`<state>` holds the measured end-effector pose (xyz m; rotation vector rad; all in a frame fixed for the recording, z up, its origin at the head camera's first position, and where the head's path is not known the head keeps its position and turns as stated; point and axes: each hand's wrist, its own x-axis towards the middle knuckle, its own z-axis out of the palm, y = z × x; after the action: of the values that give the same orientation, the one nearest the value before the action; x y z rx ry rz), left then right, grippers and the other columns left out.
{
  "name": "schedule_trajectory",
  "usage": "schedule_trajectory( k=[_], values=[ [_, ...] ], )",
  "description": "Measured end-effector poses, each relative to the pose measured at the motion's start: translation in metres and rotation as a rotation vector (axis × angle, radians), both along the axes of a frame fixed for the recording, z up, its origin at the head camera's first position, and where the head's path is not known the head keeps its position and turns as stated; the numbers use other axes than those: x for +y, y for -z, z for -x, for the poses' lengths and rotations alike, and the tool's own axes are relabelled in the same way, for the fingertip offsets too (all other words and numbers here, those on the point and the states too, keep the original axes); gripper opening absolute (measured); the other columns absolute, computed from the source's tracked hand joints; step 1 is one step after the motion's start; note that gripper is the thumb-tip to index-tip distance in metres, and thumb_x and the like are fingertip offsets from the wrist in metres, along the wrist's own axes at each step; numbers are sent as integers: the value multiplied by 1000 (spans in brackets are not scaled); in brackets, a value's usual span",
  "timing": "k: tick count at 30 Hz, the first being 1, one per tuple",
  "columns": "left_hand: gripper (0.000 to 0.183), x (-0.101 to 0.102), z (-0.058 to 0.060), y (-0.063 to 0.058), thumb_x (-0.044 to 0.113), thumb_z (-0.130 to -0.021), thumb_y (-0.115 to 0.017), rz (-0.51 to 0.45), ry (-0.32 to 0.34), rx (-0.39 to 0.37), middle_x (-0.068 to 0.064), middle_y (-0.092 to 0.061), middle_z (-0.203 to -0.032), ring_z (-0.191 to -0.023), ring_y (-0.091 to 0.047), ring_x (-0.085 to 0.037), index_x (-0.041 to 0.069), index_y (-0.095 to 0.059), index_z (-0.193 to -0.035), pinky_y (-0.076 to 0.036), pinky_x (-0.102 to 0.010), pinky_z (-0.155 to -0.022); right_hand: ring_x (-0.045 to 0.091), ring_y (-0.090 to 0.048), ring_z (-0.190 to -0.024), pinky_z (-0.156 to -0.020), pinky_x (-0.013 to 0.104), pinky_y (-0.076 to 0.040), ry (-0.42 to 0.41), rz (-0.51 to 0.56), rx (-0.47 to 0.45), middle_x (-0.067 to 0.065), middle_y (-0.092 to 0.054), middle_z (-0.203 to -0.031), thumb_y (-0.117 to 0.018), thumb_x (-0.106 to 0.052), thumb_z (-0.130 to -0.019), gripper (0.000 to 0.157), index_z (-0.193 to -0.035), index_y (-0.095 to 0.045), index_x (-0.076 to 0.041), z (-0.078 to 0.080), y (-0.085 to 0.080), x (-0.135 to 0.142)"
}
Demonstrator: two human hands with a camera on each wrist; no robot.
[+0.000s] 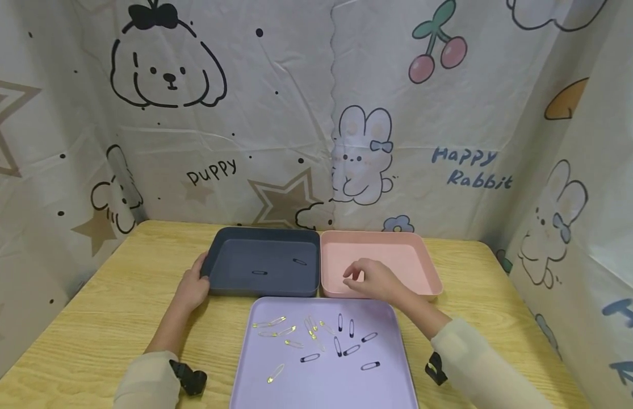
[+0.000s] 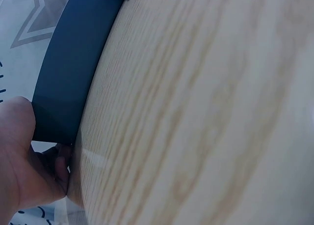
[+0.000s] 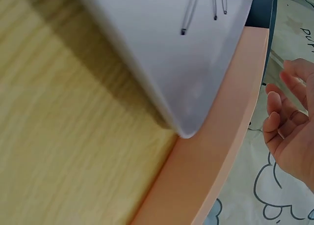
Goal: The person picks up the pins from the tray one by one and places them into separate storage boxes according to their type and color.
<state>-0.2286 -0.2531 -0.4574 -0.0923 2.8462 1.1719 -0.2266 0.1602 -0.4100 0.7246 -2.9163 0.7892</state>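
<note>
My left hand (image 1: 193,287) grips the left side of a dark blue tray (image 1: 234,255), thumb at its rim; in the left wrist view the fingers curl by the tray's corner. Two safety pins lie in this tray, one a dark pin (image 1: 259,272). Over a pink tray (image 1: 408,255) hovers my right hand (image 1: 377,279), fingers loosely bent, a gap showing between thumb and forefinger and nothing visible in it. A lilac tray (image 1: 357,392) nearer to me bears several gold safety pins (image 1: 275,373) on its left and several black safety pins (image 1: 369,366) on its right.
The dark blue and pink trays stand side by side behind the lilac one on a wooden table (image 1: 117,318). A printed curtain (image 1: 275,125) hangs round the table's back and sides. Each forearm carries a black wrist mount (image 1: 191,379).
</note>
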Motion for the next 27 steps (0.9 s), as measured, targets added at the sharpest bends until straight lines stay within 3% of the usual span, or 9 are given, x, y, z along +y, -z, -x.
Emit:
schedule_trajectory(
  k=[11, 18, 27],
  values=[
    [64, 1, 0, 0, 4, -89, -26, 19, -5, -21, -41, -28, -137, -126, -29, -54, 7, -5, -150, -26, -63, -103, 4, -45, -63, -58, 19, -41, -22, 107, -2, -5, -60, -77, -69, -19, -82, 10, -88, -70, -12, -20, 7, 25],
    [64, 1, -1, 0, 3, -89, -26, 17, -5, -23, -40, -28, -139, -127, -28, -53, 7, -5, -150, -25, -63, -104, 7, -48, -68, -61, 20, -42, -31, 100, -46, -9, -58, -77, -69, -19, -82, 6, -88, -70, -16, -35, 14, 38],
    [64, 0, 0, 0, 4, -89, -26, 24, -10, -12, -40, -30, -137, -125, -30, -53, 6, -7, -150, -27, -63, -102, 5, -49, -68, -61, 18, -42, -129, 84, -122, -11, -57, -74, -70, -19, -81, 4, -83, -68, -16, -57, 25, 49]
  ],
)
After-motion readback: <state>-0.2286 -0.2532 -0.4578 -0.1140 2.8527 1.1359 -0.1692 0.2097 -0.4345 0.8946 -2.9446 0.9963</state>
